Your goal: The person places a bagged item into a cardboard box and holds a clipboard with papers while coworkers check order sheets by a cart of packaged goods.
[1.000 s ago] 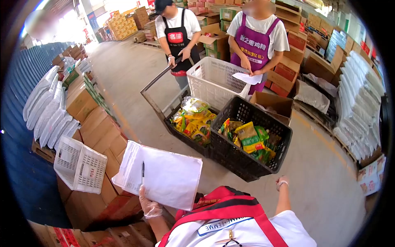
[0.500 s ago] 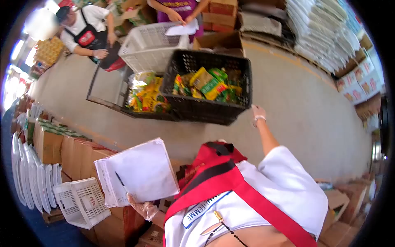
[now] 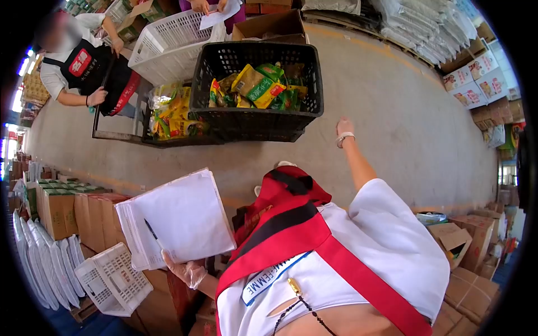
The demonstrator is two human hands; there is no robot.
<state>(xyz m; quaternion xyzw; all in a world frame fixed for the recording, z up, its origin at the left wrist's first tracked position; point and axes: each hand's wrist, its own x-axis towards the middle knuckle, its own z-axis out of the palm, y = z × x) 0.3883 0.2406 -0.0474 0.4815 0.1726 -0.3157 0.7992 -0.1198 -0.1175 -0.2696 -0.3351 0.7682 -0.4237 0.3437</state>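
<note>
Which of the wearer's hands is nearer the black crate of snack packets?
Right. The right hand reaches out empty just beside the black crate; the gloved left hand holds the papers, well back.

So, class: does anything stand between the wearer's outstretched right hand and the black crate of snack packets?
Nothing visible does. The right hand hangs over bare concrete floor, just right of and below the black crate; only open floor shows between them. The left hand holds the papers.
</note>
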